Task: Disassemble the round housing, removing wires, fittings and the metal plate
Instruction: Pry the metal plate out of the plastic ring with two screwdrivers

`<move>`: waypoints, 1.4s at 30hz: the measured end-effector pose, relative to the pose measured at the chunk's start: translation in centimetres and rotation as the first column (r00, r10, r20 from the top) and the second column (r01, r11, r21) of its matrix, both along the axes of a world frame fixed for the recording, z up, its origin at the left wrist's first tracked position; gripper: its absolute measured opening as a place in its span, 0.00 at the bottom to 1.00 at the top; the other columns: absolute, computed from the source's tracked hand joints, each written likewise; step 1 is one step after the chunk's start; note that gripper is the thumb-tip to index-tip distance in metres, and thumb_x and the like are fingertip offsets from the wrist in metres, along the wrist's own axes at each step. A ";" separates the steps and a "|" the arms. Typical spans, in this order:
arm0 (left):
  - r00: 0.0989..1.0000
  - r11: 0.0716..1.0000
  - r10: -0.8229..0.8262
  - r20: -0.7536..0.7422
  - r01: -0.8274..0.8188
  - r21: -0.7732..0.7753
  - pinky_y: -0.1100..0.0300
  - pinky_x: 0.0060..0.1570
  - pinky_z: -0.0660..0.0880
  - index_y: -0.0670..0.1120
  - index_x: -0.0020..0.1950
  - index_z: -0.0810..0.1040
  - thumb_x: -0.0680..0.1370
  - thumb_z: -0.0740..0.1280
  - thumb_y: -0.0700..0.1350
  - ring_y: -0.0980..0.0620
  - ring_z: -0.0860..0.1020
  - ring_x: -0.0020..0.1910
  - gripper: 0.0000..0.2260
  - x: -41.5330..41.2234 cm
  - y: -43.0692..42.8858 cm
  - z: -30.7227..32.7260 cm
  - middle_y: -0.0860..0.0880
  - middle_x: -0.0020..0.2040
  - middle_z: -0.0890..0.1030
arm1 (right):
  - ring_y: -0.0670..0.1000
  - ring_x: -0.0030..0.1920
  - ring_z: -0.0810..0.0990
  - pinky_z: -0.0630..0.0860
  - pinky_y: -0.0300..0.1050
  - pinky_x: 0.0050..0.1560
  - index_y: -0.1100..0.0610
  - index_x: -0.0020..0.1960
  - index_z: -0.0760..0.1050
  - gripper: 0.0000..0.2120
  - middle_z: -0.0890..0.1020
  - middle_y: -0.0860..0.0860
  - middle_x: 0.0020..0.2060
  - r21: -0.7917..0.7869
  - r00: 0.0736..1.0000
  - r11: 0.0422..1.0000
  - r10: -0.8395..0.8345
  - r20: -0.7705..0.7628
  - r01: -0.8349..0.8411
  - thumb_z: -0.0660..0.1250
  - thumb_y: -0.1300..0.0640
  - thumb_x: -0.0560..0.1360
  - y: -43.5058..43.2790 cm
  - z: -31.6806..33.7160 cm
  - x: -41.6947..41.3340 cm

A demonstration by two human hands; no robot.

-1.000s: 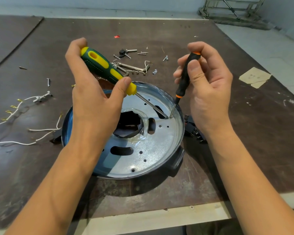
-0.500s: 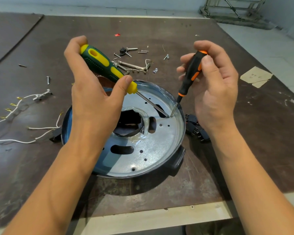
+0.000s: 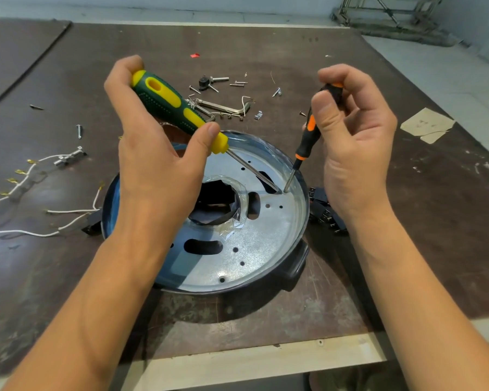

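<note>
Left hand [image 3: 156,153] grips green-yellow screwdriver [image 3: 178,110]; right hand [image 3: 353,142] pinches black-orange screwdriver [image 3: 312,131]. Both tips meet on metal plate [image 3: 266,244], centre right of round housing [image 3: 294,266].

One wide-angle view from the person's head — facing forward and down, close over the worktable [image 3: 449,221], round housing [image 3: 294,266] centred.

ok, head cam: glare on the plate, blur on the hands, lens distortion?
All head view: metal plate shows a bluish reflection on its left, nothing blown out; left hand gripping the green-and-yellow screwdriver and right hand gripping the black-and-orange screwdriver are sharp, no blur; wide-angle stretch enlarges the forearms near the bottom corners; round housing casts a soft shadow on the table, near side.
</note>
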State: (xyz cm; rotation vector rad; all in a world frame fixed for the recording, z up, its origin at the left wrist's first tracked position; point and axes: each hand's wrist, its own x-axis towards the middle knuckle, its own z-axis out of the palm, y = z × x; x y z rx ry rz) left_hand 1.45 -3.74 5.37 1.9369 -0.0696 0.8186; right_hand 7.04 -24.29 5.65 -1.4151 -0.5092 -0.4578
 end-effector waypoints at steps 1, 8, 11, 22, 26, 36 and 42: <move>1.000 1.000 0.000 0.002 0.000 0.002 0.47 0.48 0.82 0.47 0.75 0.57 0.77 0.73 0.46 0.49 0.81 0.46 0.34 0.0 -0.1 0.0 0.74 0.44 0.69 | 0.50 0.48 0.77 0.77 0.50 0.51 0.61 0.63 0.75 0.09 0.79 0.51 0.48 -0.002 1.000 1.000 0.002 0.004 -0.002 0.64 0.65 0.83 -0.1 -0.1 0.1; 0.999 0.999 -0.025 -0.021 0.024 -0.038 0.47 0.48 0.82 0.48 0.76 0.56 0.77 0.74 0.45 0.45 0.82 0.47 0.34 -0.1 0.0 0.2 0.58 0.47 0.70 | 0.54 0.50 0.78 0.74 0.56 0.53 0.58 0.62 0.76 0.09 0.80 0.53 0.49 0.087 0.996 0.996 0.024 -0.084 -0.017 0.63 0.58 0.83 -0.2 -0.2 0.1; 0.999 0.999 -0.024 -0.026 0.023 -0.035 0.47 0.50 0.82 0.48 0.76 0.56 0.77 0.73 0.45 0.45 0.82 0.48 0.34 -0.1 -0.1 0.3 0.57 0.48 0.70 | 0.50 0.48 0.76 0.75 0.52 0.53 0.60 0.62 0.76 0.09 0.79 0.51 0.47 0.009 1.000 1.000 -0.020 -0.019 0.020 0.66 0.62 0.82 -0.4 -0.2 0.3; 0.999 0.999 -0.005 -0.033 0.004 -0.040 0.47 0.51 0.82 0.48 0.76 0.56 0.77 0.73 0.45 0.48 0.82 0.49 0.34 0.1 0.0 0.0 0.63 0.47 0.70 | 0.49 0.47 0.75 0.73 0.48 0.53 0.60 0.62 0.75 0.08 0.78 0.50 0.47 -0.009 1.000 1.000 -0.001 -0.030 0.001 0.65 0.63 0.83 -0.4 -0.1 0.2; 0.999 0.999 -0.011 -0.044 0.009 -0.045 0.47 0.50 0.82 0.48 0.76 0.56 0.77 0.73 0.45 0.47 0.82 0.48 0.33 0.2 0.1 0.1 0.61 0.46 0.70 | 0.58 0.48 0.78 0.77 0.50 0.52 0.62 0.65 0.73 0.12 0.80 0.60 0.49 0.081 0.995 0.995 0.070 -0.076 -0.064 0.54 0.62 0.86 -0.1 -0.4 -0.1; 0.998 0.999 -0.006 -0.061 0.004 -0.046 0.48 0.50 0.82 0.47 0.76 0.56 0.77 0.73 0.44 0.49 0.82 0.48 0.34 0.2 0.0 0.2 0.59 0.46 0.70 | 0.56 0.47 0.80 0.78 0.50 0.53 0.64 0.69 0.70 0.14 0.81 0.61 0.50 -0.026 1.000 0.999 0.028 0.013 -0.028 0.57 0.67 0.85 0.0 -0.4 -0.1; 0.997 0.998 -0.015 -0.072 0.011 -0.062 0.47 0.49 0.82 0.48 0.75 0.56 0.77 0.72 0.44 0.46 0.82 0.47 0.33 0.2 0.0 0.1 0.57 0.46 0.72 | 0.52 0.49 0.75 0.75 0.55 0.52 0.63 0.65 0.74 0.11 0.78 0.51 0.49 -0.005 0.999 0.999 -0.048 -0.014 0.048 0.64 0.63 0.83 0.4 -0.3 -0.4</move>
